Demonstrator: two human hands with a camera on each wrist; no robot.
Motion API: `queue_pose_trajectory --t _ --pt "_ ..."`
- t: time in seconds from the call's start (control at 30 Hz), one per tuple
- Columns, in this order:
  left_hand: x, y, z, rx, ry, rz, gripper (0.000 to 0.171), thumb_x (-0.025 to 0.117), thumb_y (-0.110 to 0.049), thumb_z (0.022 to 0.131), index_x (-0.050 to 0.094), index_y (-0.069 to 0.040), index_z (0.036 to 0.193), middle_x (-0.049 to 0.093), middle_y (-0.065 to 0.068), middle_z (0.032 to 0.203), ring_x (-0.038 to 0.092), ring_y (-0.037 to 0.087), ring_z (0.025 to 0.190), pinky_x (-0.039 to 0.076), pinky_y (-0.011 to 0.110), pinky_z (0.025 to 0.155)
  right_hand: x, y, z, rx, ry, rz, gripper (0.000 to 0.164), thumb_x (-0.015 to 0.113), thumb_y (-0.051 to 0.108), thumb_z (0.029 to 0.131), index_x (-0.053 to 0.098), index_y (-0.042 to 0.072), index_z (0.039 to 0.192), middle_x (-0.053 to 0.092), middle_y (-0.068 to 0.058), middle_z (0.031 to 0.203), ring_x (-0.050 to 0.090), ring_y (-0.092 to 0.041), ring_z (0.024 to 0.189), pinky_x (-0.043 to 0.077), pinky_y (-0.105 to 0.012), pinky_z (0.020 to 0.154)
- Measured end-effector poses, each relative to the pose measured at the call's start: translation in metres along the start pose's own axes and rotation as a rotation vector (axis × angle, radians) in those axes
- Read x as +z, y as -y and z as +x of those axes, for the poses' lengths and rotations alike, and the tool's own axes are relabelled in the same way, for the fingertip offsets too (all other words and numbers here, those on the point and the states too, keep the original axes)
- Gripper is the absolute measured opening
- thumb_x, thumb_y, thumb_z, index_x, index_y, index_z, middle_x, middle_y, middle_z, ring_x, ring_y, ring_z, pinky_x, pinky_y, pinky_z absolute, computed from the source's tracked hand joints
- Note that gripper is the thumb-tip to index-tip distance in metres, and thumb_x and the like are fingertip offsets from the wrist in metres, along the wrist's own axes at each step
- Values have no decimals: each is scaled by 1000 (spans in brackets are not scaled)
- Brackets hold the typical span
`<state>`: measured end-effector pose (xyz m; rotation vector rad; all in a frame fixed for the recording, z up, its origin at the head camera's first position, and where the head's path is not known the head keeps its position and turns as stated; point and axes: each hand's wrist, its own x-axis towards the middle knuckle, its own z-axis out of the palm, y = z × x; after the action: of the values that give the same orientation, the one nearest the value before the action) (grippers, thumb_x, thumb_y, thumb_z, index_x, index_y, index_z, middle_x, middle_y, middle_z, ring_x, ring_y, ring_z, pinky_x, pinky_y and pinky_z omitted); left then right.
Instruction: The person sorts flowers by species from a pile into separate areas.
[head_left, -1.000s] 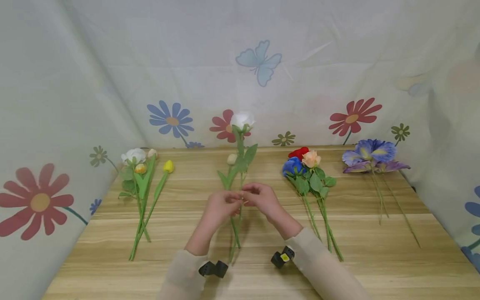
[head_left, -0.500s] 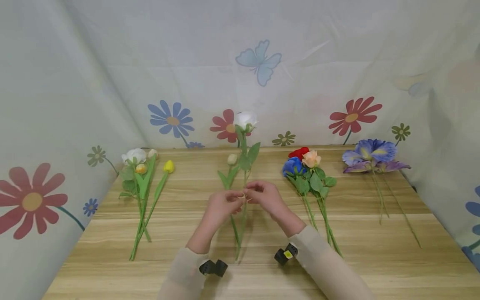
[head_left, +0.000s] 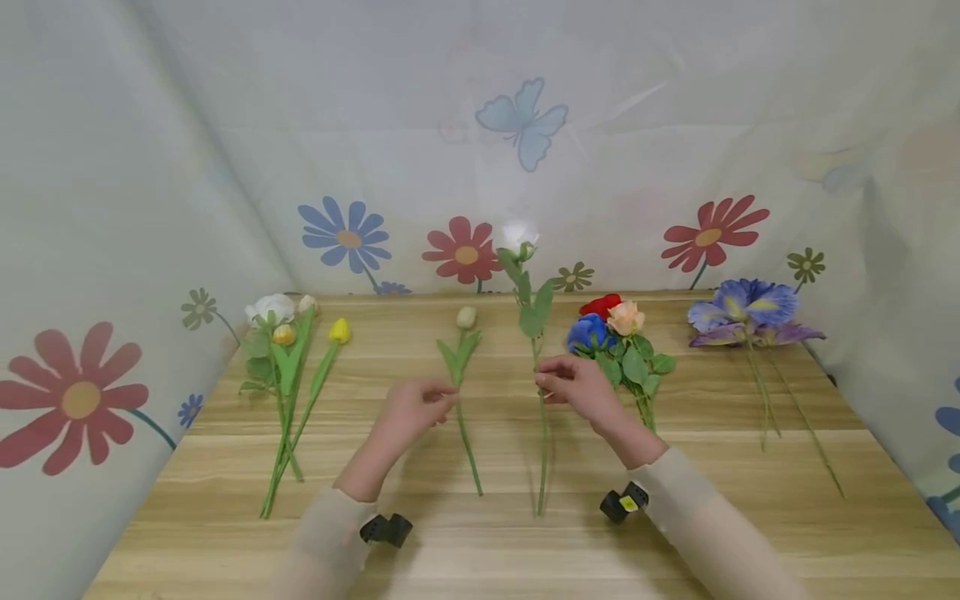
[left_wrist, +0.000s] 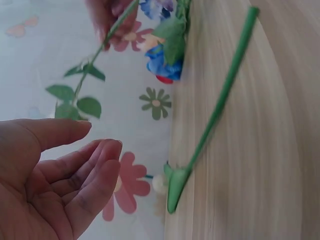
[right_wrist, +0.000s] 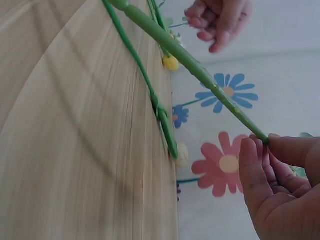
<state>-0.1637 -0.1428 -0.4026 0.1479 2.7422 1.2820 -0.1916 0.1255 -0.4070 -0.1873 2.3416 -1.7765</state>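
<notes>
My right hand [head_left: 573, 385] pinches the green stem of a white rose [head_left: 519, 237] between thumb and fingertips. The rose stands upright above the table, its leaves just over my fingers. In the right wrist view the stem [right_wrist: 190, 62] slants up from those fingertips. My left hand [head_left: 414, 404] hovers with relaxed, slightly bent fingers and holds nothing; the left wrist view shows a gap between its thumb and fingers [left_wrist: 100, 185]. Right beside it a cream tulip [head_left: 467, 317] lies on the wooden table [head_left: 495, 550], its stem pointing toward me.
To the left lie a white flower [head_left: 272, 309], a yellow tulip [head_left: 340, 331] and other stems. A red flower [head_left: 600, 305], a blue rose [head_left: 588, 332] and a peach rose [head_left: 626, 317] are bunched right of centre. Purple irises [head_left: 744, 307] lie far right, before a printed curtain [head_left: 405, 150].
Both hands were together on the rose's stem. My left hand has let go and drawn away to the left, while my right hand has carried the rose to the right.
</notes>
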Motion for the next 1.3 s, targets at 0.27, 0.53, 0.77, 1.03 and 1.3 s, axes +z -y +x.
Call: queue_pose_trajectory --t 0.27,0.53,0.77,1.03,1.3 --pt "-31 26 -5 3 -39 160 33 63 -20 100 70 4 123 75 23 111 73 31 95 61 39 75 -43 -12 -15 37 -14 -80 35 59 7 102 57 -17 127 70 -29 110 65 -2 77 64 -31 77" --pt "-78 67 -13 -81 -78 353 40 60 -17 100 63 11 129 71 29 115 69 43 102 59 50 81 -81 -21 -32 84 -37 -168 38 56 9 103 55 -18 130 68 -30 115 67 -6 81 63 -26 74" --pt "-112 114 -15 -175 -62 457 41 62 -14 95 64 18 120 68 36 114 67 49 101 56 58 87 -101 -32 -41 140 -23 -212 40 54 10 105 52 -19 132 67 -29 117 68 -9 84 64 -31 76" --pt "-123 128 -22 -270 -58 513 26 68 -14 90 71 11 93 70 27 89 64 37 75 53 43 63 -110 -47 -43 185 2 -259 42 53 9 105 51 -21 134 66 -29 112 67 -15 90 63 -31 75" --pt "-121 129 -20 -268 -77 530 18 70 -12 86 73 6 82 69 21 81 59 28 67 50 41 60 -111 -61 -38 239 16 -229 42 53 9 105 50 -22 134 65 -30 115 66 -13 88 63 -30 75"
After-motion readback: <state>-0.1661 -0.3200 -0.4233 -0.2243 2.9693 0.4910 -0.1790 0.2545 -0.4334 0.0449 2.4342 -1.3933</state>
